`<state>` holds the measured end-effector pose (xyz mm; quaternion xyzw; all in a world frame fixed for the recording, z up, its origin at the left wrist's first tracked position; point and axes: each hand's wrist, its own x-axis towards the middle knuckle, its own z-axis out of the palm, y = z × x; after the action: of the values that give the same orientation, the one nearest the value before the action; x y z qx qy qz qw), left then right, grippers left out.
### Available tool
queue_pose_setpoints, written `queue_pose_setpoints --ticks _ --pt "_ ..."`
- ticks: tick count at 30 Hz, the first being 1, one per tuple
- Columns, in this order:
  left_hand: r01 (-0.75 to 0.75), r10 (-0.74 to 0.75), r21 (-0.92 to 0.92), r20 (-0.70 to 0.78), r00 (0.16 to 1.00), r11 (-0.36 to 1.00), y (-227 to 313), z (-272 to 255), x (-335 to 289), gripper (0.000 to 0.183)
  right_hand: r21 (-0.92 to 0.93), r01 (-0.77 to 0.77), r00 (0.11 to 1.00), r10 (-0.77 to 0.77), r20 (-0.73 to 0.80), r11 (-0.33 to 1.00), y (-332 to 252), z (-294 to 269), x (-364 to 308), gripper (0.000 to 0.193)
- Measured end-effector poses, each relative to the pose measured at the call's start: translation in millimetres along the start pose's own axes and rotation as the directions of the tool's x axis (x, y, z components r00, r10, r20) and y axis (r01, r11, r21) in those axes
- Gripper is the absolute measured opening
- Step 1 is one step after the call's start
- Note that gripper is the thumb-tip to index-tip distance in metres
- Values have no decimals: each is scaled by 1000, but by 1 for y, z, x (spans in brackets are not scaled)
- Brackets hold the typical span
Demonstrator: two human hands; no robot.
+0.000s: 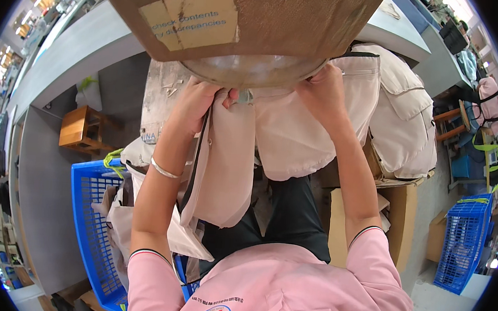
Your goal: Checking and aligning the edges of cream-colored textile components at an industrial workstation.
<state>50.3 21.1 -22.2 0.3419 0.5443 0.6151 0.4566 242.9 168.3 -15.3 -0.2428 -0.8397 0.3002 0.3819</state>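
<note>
A beige fabric piece (228, 165) with dark edging hangs over my lap. My left hand (198, 103) is closed on its upper edge, thumb and fingers pinched together. A second beige fabric piece (293, 135) droops to the right of it. My right hand (325, 97) is closed at the top of this piece, with its fingertips partly hidden. Above both hands is a large brown body (293, 20) with a pale taped label and a cloudy rounded rim (255, 69). It covers whatever lies between my hands.
On my left stands a blue plastic basket (91, 219) holding pale fabric. A stack of beige sewn pieces (405, 114) lies at the right, above an open cardboard box (397, 223). Farther off are a wooden stool (80, 129) and another blue basket (463, 243).
</note>
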Motion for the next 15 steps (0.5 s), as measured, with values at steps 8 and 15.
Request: queue_pose_setpoints --ticks 8,15 --pt "-13 -1 -114 -125 992 993 -18 -40 -35 12 -68 -262 957 250 -149 963 -20 -85 -77 20" --pt "100 -78 -327 81 994 940 -52 34 -53 12 -569 -583 799 285 -529 580 28 -240 -214 27"
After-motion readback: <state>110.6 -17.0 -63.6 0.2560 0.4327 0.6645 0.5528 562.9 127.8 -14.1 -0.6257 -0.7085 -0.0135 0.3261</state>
